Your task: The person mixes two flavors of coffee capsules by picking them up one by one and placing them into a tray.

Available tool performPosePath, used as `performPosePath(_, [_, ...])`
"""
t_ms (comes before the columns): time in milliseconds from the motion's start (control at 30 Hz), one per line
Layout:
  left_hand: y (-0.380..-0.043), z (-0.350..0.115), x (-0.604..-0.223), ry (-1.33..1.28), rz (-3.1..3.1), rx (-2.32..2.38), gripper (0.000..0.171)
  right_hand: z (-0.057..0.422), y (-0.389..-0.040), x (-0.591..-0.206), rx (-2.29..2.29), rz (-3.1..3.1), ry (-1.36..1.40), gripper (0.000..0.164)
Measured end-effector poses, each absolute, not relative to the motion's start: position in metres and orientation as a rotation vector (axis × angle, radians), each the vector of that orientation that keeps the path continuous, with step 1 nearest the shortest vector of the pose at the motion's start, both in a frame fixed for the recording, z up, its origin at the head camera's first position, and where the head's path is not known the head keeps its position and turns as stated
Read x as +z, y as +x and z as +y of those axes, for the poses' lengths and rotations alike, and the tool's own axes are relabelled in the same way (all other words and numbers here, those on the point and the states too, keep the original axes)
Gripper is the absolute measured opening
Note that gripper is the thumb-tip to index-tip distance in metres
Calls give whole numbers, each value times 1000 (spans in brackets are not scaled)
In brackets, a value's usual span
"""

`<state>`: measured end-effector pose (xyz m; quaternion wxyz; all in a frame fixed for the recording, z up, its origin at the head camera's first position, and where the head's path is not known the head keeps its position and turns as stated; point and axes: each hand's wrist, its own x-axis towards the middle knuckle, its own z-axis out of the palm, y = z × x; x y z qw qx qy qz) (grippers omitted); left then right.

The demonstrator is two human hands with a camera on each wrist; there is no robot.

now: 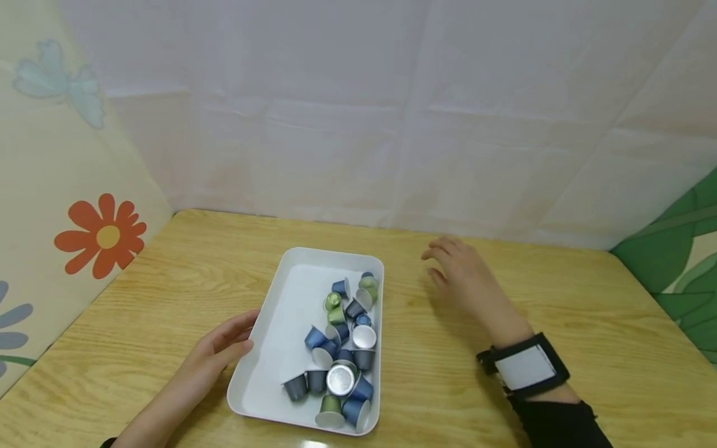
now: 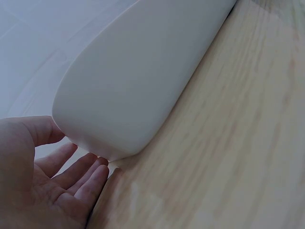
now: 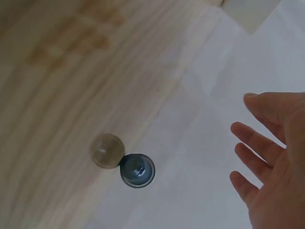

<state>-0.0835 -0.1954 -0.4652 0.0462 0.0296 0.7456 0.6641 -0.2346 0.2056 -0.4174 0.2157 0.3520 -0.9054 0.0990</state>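
A white rectangular tray (image 1: pixel 280 330) lies on the wooden table, with many blue, green and dark grey coffee capsules (image 1: pixel 340 379) gathered toward its right side. At the tray's left wall is my left hand (image 1: pixel 221 348), thumb and fingertips touching it from outside. From close up, the left wrist view shows those fingertips (image 2: pixel 97 164) against the lower end of the wall. My right hand (image 1: pixel 462 270) hovers right of the tray, fingers loosely bent and holding nothing. Apart from it, a dark blue capsule (image 3: pixel 137 170) touches a tan disc (image 3: pixel 107 151) in the right wrist view.
Behind the wooden table (image 1: pixel 560 311) hangs a creased white sheet (image 1: pixel 336 124). A panel with a red flower (image 1: pixel 101 236) stands on the left, and a green leaf-patterned panel (image 1: pixel 683 249) borders the right. The right wrist wears a black strap with a white patch (image 1: pixel 526 365).
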Motion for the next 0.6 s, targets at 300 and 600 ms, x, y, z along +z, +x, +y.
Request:
performPosePath(300, [-83,-195,-465,98,2279,2027,50,223,-243,-417,350,-2764,790,33])
performPosePath(600, [-84,-195,-465,125,2294,2020,50,230,-243,-414,412,-2966,654,40])
